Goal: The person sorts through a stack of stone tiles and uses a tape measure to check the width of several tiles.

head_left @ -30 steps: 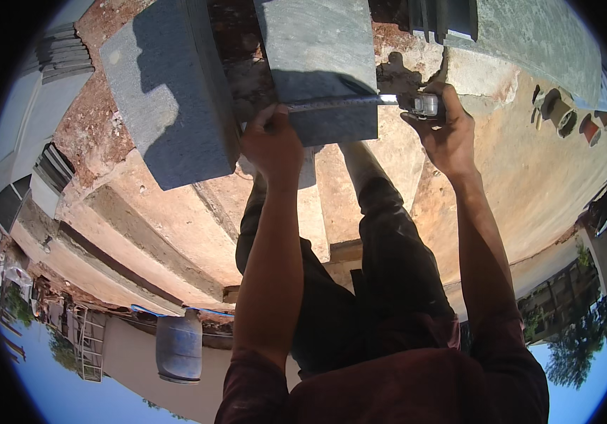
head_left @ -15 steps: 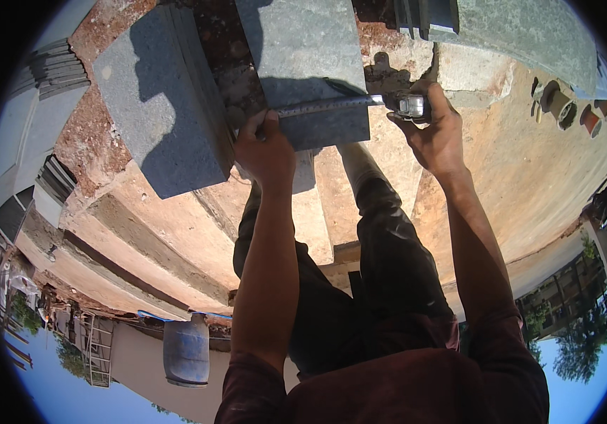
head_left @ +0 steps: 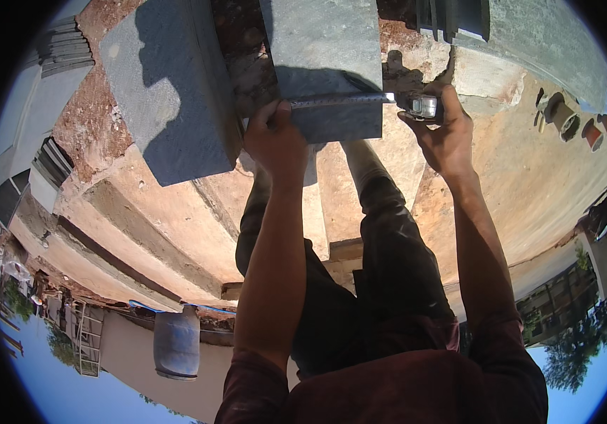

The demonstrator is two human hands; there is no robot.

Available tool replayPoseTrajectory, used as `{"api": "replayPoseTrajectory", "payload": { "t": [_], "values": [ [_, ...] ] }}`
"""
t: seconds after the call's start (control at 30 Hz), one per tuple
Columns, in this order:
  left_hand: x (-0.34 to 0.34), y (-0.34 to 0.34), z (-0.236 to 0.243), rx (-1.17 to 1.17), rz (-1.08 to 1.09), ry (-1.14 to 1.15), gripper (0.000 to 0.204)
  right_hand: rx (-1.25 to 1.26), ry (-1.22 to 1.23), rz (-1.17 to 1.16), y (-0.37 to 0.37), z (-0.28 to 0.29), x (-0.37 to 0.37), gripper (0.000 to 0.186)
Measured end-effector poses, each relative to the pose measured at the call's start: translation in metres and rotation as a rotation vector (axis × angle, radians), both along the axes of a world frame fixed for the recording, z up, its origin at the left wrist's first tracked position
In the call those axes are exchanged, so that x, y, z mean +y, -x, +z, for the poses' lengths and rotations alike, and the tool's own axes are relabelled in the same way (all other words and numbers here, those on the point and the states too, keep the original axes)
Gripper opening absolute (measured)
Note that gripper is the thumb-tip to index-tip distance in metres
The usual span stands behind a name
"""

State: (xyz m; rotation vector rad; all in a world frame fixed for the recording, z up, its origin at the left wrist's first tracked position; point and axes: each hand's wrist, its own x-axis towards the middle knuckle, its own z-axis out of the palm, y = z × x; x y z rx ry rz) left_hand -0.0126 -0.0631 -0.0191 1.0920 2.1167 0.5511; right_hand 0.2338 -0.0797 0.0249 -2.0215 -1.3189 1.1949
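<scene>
A tape measure point(head_left: 425, 107) with a shiny case sits in my right hand point(head_left: 448, 134), fingers and thumb wrapped about it. Its pulled-out blade point(head_left: 342, 99) runs leftward across a grey stone slab point(head_left: 332, 42), near the slab's closest edge. My left hand point(head_left: 277, 138) pinches the blade's far left end between thumb and fingers, at the slab's left edge. The case hangs just past the slab's right edge. Shadow covers the slab's near part, under and around the blade.
On the left lies a stack of larger grey slabs point(head_left: 169, 92). More slabs point(head_left: 67, 46) lean at far left. Concrete steps point(head_left: 141, 233) descend towards me on the left. Spools point(head_left: 561, 116) stand at the right, and a blue barrel point(head_left: 176, 346) is at lower left.
The slabs and both hands appear slightly farther right in the picture. The tape stays stretched over the slab, held at both ends as before.
</scene>
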Motion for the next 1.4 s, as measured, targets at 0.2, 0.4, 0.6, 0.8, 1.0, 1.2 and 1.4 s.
{"api": "replayPoseTrajectory", "payload": {
  "t": [0.2, 0.4, 0.6, 0.8, 1.0, 1.2, 1.4],
  "values": [
    [0.005, -0.006, 0.008, 0.047, -0.017, 0.084, 0.018, 0.014, -0.023, 0.000, 0.001, -0.006, -0.003, 0.048],
    [0.005, -0.008, 0.007, 0.000, 0.007, 0.075, 0.020, -0.092, -0.089, 0.074, -0.003, -0.011, -0.010, 0.048],
    [0.006, -0.009, 0.018, 0.046, -0.018, 0.093, 0.025, -0.153, -0.090, 0.094, 0.005, 0.001, -0.007, 0.045],
    [-0.028, -0.030, 0.079, -0.135, -0.225, -0.136, 0.011, -0.020, 0.046, 0.079, 0.054, 0.053, -0.017, 0.047],
    [-0.034, -0.018, 0.091, -0.076, -0.358, -0.085, 0.025, 0.382, 0.436, -0.564, 0.050, 0.053, -0.027, 0.043],
    [-0.019, -0.001, 0.038, -0.165, -0.032, 0.246, 0.055, 0.417, 0.145, -0.591, 0.003, -0.011, 0.027, 0.036],
    [-0.021, -0.016, 0.036, -0.172, -0.013, 0.222, 0.044, 0.448, 0.042, -0.768, 0.008, -0.054, 0.040, 0.046]
  ]
}}
